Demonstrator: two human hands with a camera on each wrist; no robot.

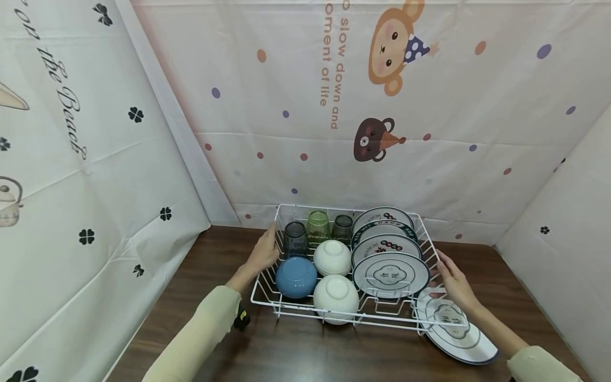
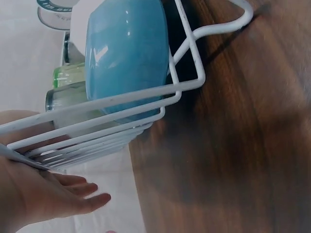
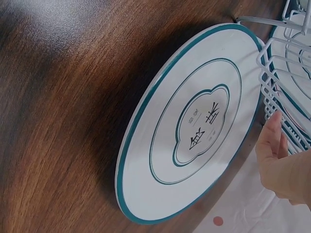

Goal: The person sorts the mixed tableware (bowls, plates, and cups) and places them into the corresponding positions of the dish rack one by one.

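Observation:
A white wire dish rack (image 1: 363, 317) stands on the wooden table, holding upturned bowls, glasses and upright plates. At its left side my left hand (image 1: 264, 251) grips the top rail; the left wrist view shows the thumb side behind the wires and the fingers (image 2: 80, 191) outside them. My right hand (image 1: 455, 284) holds the rack's right side, with a fingertip on the wires (image 3: 276, 116). Below that hand, a white plate with a blue-green rim (image 3: 204, 131) lies partly under the rack's right front corner. Part of the right hand's grip is hidden.
Inside the rack are a blue bowl (image 1: 296, 277), white bowls (image 1: 335, 297), a green glass (image 1: 318, 227), two dark glasses, and several plates (image 1: 391, 274) in a row. A patterned cloth (image 1: 296, 106) hangs behind. A small black object (image 1: 242, 318) is by the left sleeve.

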